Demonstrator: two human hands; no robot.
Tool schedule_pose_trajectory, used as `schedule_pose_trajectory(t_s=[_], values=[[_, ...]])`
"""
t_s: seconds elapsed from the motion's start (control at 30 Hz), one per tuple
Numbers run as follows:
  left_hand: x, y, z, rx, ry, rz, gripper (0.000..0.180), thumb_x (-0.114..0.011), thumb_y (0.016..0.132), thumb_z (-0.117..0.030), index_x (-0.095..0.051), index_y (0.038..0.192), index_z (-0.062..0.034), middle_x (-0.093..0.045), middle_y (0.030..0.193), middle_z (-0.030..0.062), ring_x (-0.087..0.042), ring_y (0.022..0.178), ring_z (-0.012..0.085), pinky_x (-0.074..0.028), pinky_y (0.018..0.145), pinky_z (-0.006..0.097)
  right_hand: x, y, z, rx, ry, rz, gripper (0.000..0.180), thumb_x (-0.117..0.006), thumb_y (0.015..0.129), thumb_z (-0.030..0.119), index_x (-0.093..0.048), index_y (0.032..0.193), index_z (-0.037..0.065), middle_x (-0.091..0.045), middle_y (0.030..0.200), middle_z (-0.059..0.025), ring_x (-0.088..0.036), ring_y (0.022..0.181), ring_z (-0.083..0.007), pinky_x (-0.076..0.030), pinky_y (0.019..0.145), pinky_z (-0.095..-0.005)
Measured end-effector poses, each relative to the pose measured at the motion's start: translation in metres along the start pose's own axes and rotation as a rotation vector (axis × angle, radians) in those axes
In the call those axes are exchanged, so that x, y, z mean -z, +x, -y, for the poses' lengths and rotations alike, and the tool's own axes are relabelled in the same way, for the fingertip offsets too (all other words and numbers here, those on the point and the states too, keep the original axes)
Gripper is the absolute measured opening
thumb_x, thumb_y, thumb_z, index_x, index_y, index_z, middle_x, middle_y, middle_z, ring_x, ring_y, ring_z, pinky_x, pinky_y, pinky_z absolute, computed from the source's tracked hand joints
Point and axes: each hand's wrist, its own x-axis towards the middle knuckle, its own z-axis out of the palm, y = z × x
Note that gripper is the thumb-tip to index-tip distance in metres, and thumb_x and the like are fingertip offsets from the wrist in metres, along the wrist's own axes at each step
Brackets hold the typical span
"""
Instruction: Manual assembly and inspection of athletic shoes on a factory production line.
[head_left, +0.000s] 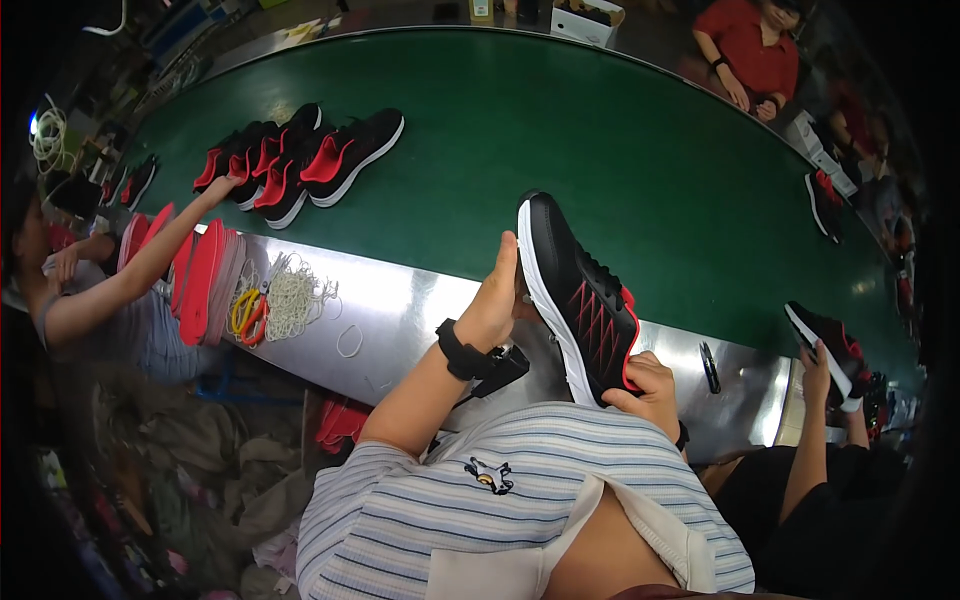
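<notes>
A: Shoe (585, 300) in both hands, seen from the head camera. It is black with a red zigzag on the side and a white sole, held tilted above the steel ledge (400, 310), toe pointing up toward the green belt (600, 150).

B: How do the hands sit on it?

A: Left hand (493, 300) lies flat against the sole side near the toe, fingers straight and pressed to the white edge, thumb hidden behind. Right hand (650, 385) is closed around the heel end, fingers curled over the red collar. So the shoe spans between the two, toe at the left hand, heel in the right.

B: Anything on the wrists?

A: A black band (462, 352) on the left wrist, with a small black device just below it.

B: What else is around?

A: A cluster of black and red shoes (295, 160) lies on the belt to the far left, where another person's hand (222, 185) touches one. Red insoles (200, 280) stand stacked on the ledge beside a pile of white laces (292, 298). On the right, a neighbour's hand lifts another shoe (830, 350). A person in red (750, 50) sits across the belt.
</notes>
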Motion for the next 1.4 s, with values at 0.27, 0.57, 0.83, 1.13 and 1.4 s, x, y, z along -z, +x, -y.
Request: schedule_pose_trajectory(t_s=[0.27, 0.57, 0.83, 1.13, 1.4], values=[[0.022, 0.014, 0.010, 0.006, -0.071, 0.040, 0.069, -0.015, 0.094, -0.059, -0.039, 0.132, -0.0064, -0.052, 0.123, 0.0132, -0.056, 0.109, 0.0241, -0.055, 0.081, 0.040, -0.007, 0.007, -0.014, -0.001, -0.012, -0.043, 0.026, -0.077, 0.061, 0.016, -0.061, 0.071, -0.002, -0.051, 0.058, -0.0106, -0.049, 0.057, -0.0264, -0.037, 0.062, -0.0339], [0.193, 0.075, -0.048, -0.360, 1.335, -0.556, 0.072, -0.065, 0.080, -0.036, -0.034, 0.132, 0.0042, -0.039, 0.134, 0.0222, -0.044, 0.119, 0.0355, -0.041, 0.093, 0.048, 0.005, 0.076, -0.113, 0.096, -0.827, -0.519, 0.024, -0.072, 0.068, 0.012, -0.059, 0.087, 0.007, -0.057, 0.085, -0.0074, -0.053, 0.081, -0.0261, -0.039, 0.078, -0.0386], [0.317, 0.062, -0.083, 0.204, 2.134, -0.968, 0.022, -0.050, 0.085, -0.018, -0.066, 0.100, -0.0149, -0.055, 0.115, 0.0051, -0.049, 0.111, 0.0236, -0.036, 0.089, 0.053, 0.003, 0.084, -0.145, -0.140, -0.896, -0.134, 0.021, -0.059, 0.070, -0.001, -0.062, 0.086, 0.012, -0.053, 0.102, -0.0078, -0.054, 0.096, -0.0292, -0.047, 0.070, -0.0410], [0.156, 0.113, 0.019, -0.341, 1.768, -0.296, 0.028, -0.064, 0.076, -0.029, -0.062, 0.084, -0.0022, -0.061, 0.091, 0.0183, -0.062, 0.080, 0.0340, -0.050, 0.069, 0.043, -0.014, 0.166, -0.103, 0.021, -0.993, -0.503, 0.042, -0.065, 0.071, 0.009, -0.056, 0.111, 0.005, -0.046, 0.126, -0.0214, -0.047, 0.110, -0.0370, -0.039, 0.091, -0.0473], [0.030, 0.046, 0.051, -0.447, 1.607, -0.113, 0.053, -0.068, 0.070, -0.032, -0.054, 0.108, 0.0029, -0.057, 0.103, 0.0200, -0.053, 0.101, 0.0338, -0.029, 0.094, 0.053, -0.115, 0.266, -0.079, 0.221, -0.689, 0.273, 0.071, -0.068, 0.073, 0.045, -0.042, 0.133, 0.017, -0.040, 0.133, -0.0250, -0.038, 0.124, -0.0388, -0.035, 0.097, -0.0522]])
